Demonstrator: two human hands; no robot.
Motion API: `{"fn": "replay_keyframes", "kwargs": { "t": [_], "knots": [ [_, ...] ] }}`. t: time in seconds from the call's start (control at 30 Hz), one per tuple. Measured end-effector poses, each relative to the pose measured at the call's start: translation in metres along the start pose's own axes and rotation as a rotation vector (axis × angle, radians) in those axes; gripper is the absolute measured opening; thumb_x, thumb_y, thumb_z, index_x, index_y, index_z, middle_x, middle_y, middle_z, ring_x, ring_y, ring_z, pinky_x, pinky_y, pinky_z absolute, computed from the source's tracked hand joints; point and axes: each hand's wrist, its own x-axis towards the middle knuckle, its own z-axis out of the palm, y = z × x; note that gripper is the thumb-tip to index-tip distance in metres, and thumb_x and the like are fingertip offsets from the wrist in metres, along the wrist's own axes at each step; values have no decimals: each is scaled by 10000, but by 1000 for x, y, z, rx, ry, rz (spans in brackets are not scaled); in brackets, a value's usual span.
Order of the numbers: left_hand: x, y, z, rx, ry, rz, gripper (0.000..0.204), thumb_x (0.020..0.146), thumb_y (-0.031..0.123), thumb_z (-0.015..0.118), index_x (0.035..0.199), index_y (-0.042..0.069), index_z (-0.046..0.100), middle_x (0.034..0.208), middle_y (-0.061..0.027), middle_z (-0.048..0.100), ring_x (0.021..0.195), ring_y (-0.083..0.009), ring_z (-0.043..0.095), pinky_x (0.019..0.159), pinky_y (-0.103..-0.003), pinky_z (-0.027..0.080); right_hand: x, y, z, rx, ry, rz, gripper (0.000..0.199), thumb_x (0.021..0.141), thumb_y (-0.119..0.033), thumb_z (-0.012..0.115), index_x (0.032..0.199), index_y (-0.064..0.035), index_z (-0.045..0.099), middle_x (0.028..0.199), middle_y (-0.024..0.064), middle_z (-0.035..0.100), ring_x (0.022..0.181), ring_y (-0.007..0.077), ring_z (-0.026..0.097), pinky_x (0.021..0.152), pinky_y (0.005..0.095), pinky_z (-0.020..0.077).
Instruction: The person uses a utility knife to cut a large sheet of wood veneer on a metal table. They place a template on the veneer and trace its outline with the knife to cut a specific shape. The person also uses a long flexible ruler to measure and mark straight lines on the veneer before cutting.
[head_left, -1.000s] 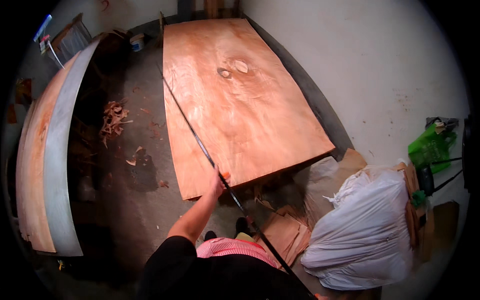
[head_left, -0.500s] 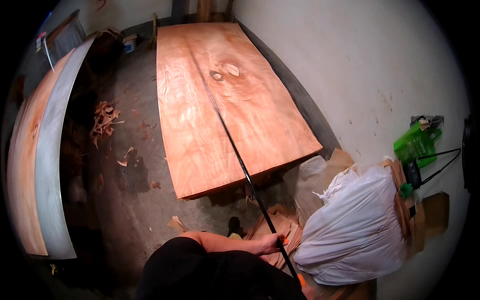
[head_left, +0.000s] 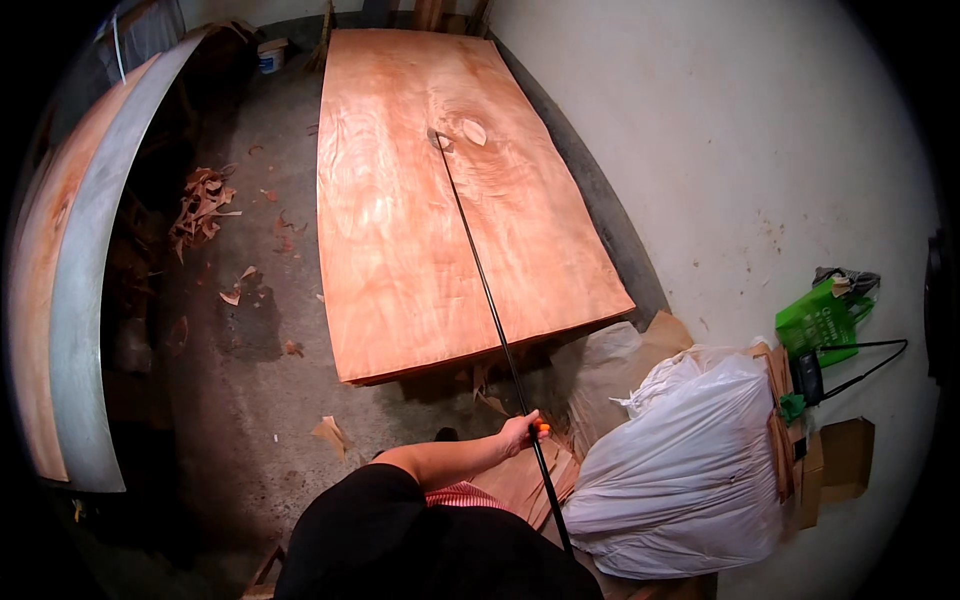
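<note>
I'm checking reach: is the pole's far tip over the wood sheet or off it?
Over it: the black pole, gripped by the left hand, ends within the outline of the wood sheet. Contact: cannot tell.

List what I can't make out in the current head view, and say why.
Right hand: head view; out of sight, beyond the lower edge or behind the black clothing.
Near end of the black pole: head view; lost from sight at the black clothing.
Far tip of the pole: head view; too thin to tell whether it touches the wood sheet.
Whatever the white sack holds: head view; its covering hides it.
</note>
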Motion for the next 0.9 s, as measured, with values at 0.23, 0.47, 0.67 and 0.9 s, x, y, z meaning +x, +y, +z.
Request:
{"fn": "replay_keyframes", "kwargs": {
  "t": [0.23,0.47,0.67,0.9],
  "knots": [
    [-14,-15,-2,449,-73,-148,237,819,267,470,894,47,516,846,-86,591,714,-180,590,610,-263,488,-8,17,-2,-64,-15,63,329,752,-266,487,1044,-115,489,968,165,545,893,324,518,752,404,408],
    [-59,35,-29,114,60,320,219,823,258,439,798,43,477,694,-90,576,579,-180,564,522,-280,462,-49,88,-48,-237,-36,173,308,746,-282,486,1004,-118,518,950,158,553,894,328,515,756,403,406],
    [-150,57,-95,28,336,461,237,852,273,371,844,51,453,747,-101,571,625,-171,555,575,-286,459,-80,166,-113,-441,-80,275,294,741,-296,485,969,-120,543,936,153,560,896,332,512,758,403,404],
    [-197,46,-96,-72,178,408,256,850,286,360,872,42,435,845,-143,592,691,-211,593,575,-284,476,-73,156,-195,-542,-68,382,352,736,-370,465,978,-128,546,964,147,549,934,328,490,794,397,383]
  ]
}}
